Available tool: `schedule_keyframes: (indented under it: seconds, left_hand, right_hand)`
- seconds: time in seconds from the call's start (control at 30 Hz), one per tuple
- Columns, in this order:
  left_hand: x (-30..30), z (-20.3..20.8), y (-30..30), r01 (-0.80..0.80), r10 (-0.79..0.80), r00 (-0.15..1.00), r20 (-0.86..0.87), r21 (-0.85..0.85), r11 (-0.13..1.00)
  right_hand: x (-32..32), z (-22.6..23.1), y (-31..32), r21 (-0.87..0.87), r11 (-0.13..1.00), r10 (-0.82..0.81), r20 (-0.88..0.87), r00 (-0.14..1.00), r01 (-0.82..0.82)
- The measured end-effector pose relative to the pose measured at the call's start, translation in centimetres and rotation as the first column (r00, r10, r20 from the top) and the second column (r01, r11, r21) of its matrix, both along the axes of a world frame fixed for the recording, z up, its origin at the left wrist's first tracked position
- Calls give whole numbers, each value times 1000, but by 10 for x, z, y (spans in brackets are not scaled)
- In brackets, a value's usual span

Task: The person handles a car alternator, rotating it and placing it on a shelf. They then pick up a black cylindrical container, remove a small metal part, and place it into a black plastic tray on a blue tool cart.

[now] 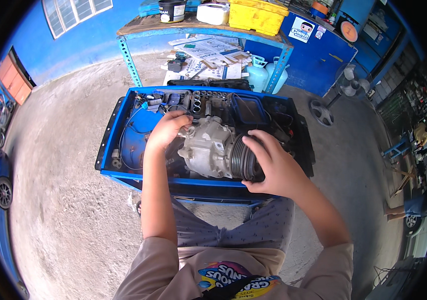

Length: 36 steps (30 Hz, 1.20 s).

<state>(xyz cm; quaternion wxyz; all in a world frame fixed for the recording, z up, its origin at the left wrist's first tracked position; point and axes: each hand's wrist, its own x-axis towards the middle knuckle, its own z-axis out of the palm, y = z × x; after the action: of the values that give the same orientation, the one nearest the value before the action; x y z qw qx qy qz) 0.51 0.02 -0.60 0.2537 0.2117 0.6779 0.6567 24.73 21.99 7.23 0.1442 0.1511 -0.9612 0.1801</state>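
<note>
Nearest to the camera is the person's beige T-shirt (193, 267), with a colourful print on the chest, and after it the grey trousers (193, 222) with small dark marks. Just beyond the knees stands a blue metal tray (123, 174), and in its near half, at about the middle, is a grey metal compressor (206, 147), with its black grooved pulley (243, 157) pointing to the right. The right hand (276, 165) is closed around this pulley, the index finger on the upper side and the thumb at the lower edge. The left hand (173, 125) has its fingers bent at the far left corner of the compressor; the fingertips are partly hidden, so I cannot tell if it grips firmly or only touches. I also cannot tell if the compressor rests with all its weight on the tray. Behind it, in the far part of the tray, lie a row of metal sockets (197, 104) and a dark box with a blue frame (250, 109). Farther on the concrete floor (68, 165) is a workbench (198, 27) which carries a yellow box (258, 17) and a black tub (172, 11); under it are papers (208, 50) and pale teal gas cylinders (257, 75). At the back is a blue wall (33, 40).
</note>
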Motion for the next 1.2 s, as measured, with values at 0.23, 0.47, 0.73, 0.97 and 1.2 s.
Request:
schedule_keyframes:
  seconds: [0.23, 0.47, 0.73, 0.97, 1.2]
  left_hand:
    - [1, 0, 0, 12, -11, 1000, -10, 10, 1000]
    - [3, 4, 1, 2, -3, 1000, -17, -37, 999]
    - [1, 4, 0, 20, -21, 999, -31, -45, 999]
    - [8, 21, 3, -28, 3, 986, -166, -147, 989]
    - [41, 68, 14, -26, -76, 694, -716, -130, 991]
  right_hand:
    - [-19, -10, 23, 619, 754, 454, -251, 855, -219]
    - [-23, 13, 9, 139, 989, 69, -98, 993, -55]
    - [4, -2, 12, -210, 961, -174, 62, 983, 183]
    - [3, -41, -7, -283, 956, -92, -55, 994, 73]
    - [4, -38, -13, -346, 933, -128, -61, 990, 99]
